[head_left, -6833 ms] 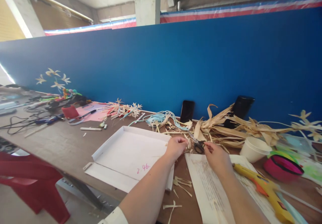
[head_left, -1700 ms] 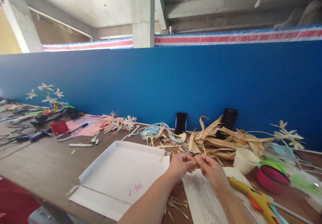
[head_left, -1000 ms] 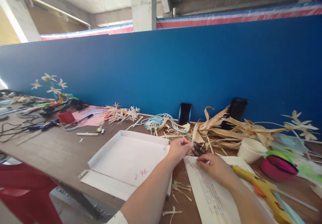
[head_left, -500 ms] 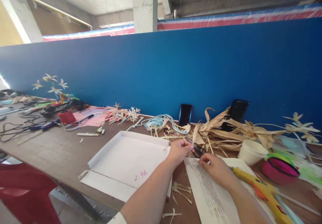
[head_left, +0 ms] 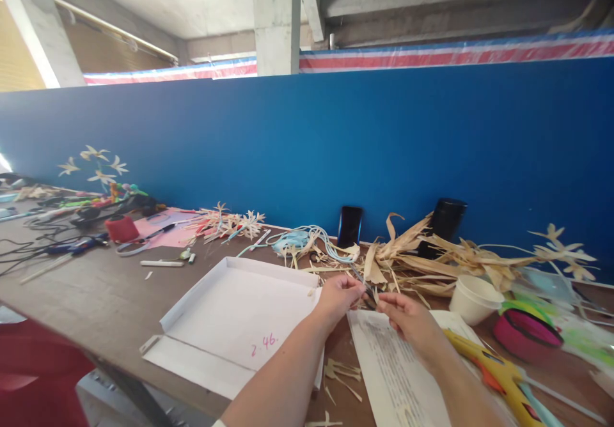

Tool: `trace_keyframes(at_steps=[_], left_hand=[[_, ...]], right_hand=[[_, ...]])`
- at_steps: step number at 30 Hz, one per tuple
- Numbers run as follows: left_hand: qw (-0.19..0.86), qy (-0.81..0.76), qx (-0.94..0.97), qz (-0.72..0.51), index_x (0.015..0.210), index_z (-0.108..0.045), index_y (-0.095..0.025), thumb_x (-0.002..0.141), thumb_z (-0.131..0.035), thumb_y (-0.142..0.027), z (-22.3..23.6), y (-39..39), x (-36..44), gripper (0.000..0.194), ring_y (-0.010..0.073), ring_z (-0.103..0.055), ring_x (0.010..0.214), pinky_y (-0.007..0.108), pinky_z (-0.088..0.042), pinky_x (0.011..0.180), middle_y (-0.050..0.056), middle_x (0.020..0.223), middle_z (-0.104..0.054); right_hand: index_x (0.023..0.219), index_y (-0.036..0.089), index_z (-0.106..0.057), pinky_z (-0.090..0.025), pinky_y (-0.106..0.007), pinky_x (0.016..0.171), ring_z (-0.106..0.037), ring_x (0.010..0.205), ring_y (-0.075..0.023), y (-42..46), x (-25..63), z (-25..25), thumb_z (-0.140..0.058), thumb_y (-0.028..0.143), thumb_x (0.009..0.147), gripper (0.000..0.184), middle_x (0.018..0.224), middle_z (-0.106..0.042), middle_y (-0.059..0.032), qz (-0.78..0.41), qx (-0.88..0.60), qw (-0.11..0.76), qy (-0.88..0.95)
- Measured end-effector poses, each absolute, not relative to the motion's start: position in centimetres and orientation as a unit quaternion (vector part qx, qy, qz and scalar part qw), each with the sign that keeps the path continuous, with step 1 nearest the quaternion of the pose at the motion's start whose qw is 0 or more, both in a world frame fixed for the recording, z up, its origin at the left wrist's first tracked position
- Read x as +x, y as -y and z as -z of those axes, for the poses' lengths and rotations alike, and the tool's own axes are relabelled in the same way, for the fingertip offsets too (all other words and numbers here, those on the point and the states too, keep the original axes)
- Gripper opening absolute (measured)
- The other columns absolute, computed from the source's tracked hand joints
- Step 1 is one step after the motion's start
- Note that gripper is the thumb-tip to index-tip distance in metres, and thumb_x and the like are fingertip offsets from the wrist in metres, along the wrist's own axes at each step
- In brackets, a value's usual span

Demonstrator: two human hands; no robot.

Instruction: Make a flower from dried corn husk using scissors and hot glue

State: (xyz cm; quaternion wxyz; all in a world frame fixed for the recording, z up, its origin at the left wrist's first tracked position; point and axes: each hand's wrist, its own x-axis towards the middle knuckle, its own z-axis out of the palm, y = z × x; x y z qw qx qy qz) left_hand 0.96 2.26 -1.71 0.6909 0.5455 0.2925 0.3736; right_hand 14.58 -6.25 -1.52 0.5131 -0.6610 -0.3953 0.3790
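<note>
My left hand (head_left: pixel 341 297) is closed in a pinch beside the right edge of the white box lid; whatever its fingertips hold is too small to make out. Close by, my right hand (head_left: pixel 407 317) is closed over the top of a printed sheet (head_left: pixel 391 363), with a thin pale strip of dried husk (head_left: pixel 375 293) at its fingertips. A dark thing like scissors (head_left: pixel 369 297) shows between the hands, partly hidden. Beyond them lies a heap of dried corn husks (head_left: pixel 407 248). The white box lid (head_left: pixel 230 318), marked "2.46.", lies flat on the left.
A yellow glue gun (head_left: pixel 499 376) lies right of the sheet, near a white cup (head_left: pixel 474 299) and a pink container (head_left: pixel 525 331). A phone (head_left: pixel 350 225) leans against the blue partition (head_left: pixel 288 146). Husk scraps (head_left: pixel 343 371) lie in front. Husk flowers (head_left: pixel 240 222) and cords are further left.
The hands stay close together, and the right hand's fingertips have come slightly nearer the left, with a pale strip now showing there. The camera view has tilted and shifted slightly.
</note>
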Motion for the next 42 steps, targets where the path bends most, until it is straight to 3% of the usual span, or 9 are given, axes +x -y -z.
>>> trace_keyframes(at_steps=[7,12,15,20,25,32,42], left_hand=[[0.691,-0.298,0.546,-0.368,0.069,-0.058,-0.012,0.059,-0.068,-0.039,1.5,-2.2,0.7,0.03,0.0046,-0.041,0.046,0.02,-0.036,0.049,0.002,0.065,-0.062],[0.688,-0.311,0.545,-0.365,0.07,-0.059,-0.013,0.059,-0.066,-0.036,1.4,-2.1,0.7,0.027,0.0052,-0.043,0.048,0.019,-0.037,0.049,0.003,0.066,-0.063],[0.689,-0.312,0.541,-0.368,0.067,-0.058,-0.012,0.059,-0.066,-0.034,1.2,-2.0,0.7,0.024,0.0041,-0.039,0.044,0.019,-0.034,0.046,0.002,0.061,-0.06],[0.689,-0.303,0.539,-0.379,0.065,-0.057,-0.013,0.058,-0.067,-0.033,1.0,-1.9,0.7,0.024,0.0036,-0.036,0.042,0.019,-0.029,0.044,0.0,0.057,-0.058],[0.672,-0.305,0.569,-0.363,0.068,-0.061,-0.012,0.058,-0.069,-0.035,1.4,-1.8,0.8,0.026,0.0058,-0.042,0.047,0.02,-0.034,0.049,-0.002,0.054,-0.053],[0.658,-0.296,0.609,-0.33,0.071,-0.063,-0.012,0.059,-0.069,-0.034,1.9,-1.7,0.8,0.026,0.0078,-0.047,0.054,0.02,-0.037,0.052,0.001,0.061,-0.058],[0.668,-0.277,0.61,-0.323,0.072,-0.064,-0.011,0.057,-0.07,-0.031,2.1,-1.6,1.0,0.026,0.0068,-0.046,0.054,0.02,-0.037,0.052,0.001,0.064,-0.059]], right_hand=[[0.072,0.021,-0.063,-0.02,-0.025,0.041,-0.033,0.036,-0.0093,6.5,14.4,1.1,-0.058,0.046,0.067,0.026,0.041,-0.046,0.0047,-0.345,-0.698,0.453,0.434],[0.068,0.02,-0.063,-0.022,-0.024,0.041,-0.037,0.039,-0.0084,6.9,13.9,0.5,-0.058,0.043,0.067,0.023,0.055,-0.059,0.0008,-0.336,-0.704,0.428,0.456],[0.068,0.02,-0.064,-0.022,-0.024,0.041,-0.038,0.041,-0.0088,7.0,13.9,0.5,-0.059,0.042,0.067,0.022,0.053,-0.056,0.002,-0.328,-0.701,0.428,0.467],[0.071,0.022,-0.064,-0.019,-0.024,0.041,-0.031,0.041,-0.0082,6.9,14.1,0.8,-0.062,0.044,0.065,0.023,0.046,-0.045,0.0049,-0.333,-0.697,0.455,0.443],[0.077,0.02,-0.062,-0.013,-0.022,0.04,-0.023,0.04,-0.0068,6.5,14.4,1.3,-0.063,0.045,0.065,0.027,0.042,-0.032,0.0083,-0.37,-0.667,0.524,0.379],[0.076,0.018,-0.059,-0.012,-0.021,0.04,-0.023,0.041,-0.0052,6.4,14.2,1.3,-0.064,0.044,0.065,0.028,0.05,-0.046,0.0055,-0.377,-0.633,0.574,0.358],[0.076,0.018,-0.06,-0.012,-0.02,0.039,-0.024,0.041,-0.0052,6.6,13.8,0.6,-0.065,0.043,0.064,0.028,0.043,-0.037,0.0072,-0.365,-0.635,0.584,0.349]])
